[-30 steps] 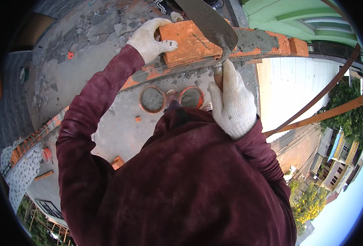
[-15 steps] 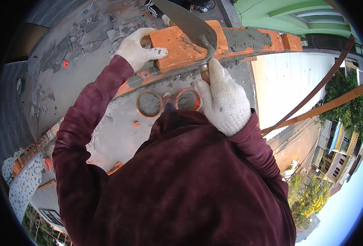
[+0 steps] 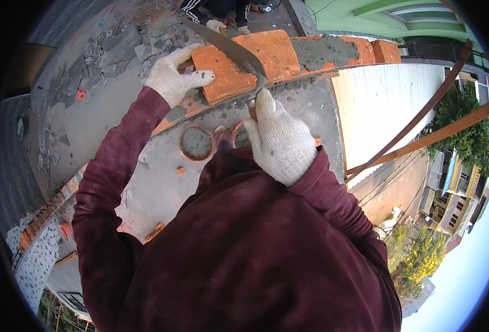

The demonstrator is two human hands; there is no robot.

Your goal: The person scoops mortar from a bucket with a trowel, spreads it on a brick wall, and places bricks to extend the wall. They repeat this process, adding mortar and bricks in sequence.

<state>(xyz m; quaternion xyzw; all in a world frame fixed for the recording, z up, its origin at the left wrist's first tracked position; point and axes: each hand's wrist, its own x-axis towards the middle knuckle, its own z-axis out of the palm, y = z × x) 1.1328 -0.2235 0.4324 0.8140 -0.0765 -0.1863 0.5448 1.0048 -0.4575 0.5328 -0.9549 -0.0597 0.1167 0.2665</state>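
Observation:
My left hand (image 3: 175, 77), in a white knit glove, grips the left end of an orange brick (image 3: 222, 80) lying on a low brick wall (image 3: 387, 52). My right hand (image 3: 277, 138), gloved the same way, holds a trowel by its handle. The trowel's grey blade (image 3: 233, 50) angles up and left across that brick. Another brick (image 3: 273, 50) sits right of it, followed by grey mortar (image 3: 324, 52) along the wall's top. A thin line runs along the wall's near side. Two round containers of grey mix (image 3: 195, 141) stand below at my feet.
A co-worker's gloved hand (image 3: 215, 25) and dark striped clothing show beyond the wall. Broken tile debris (image 3: 111, 50) covers the floor at upper left. Rusty metal bars (image 3: 449, 130) slant at right beside a white panel (image 3: 385, 105). A green building (image 3: 366, 19) stands at upper right.
Both my hands, the brick and the trowel have shifted left in the picture, my right hand also slightly lower. The whole scene has shifted slightly too. Both grips are unchanged.

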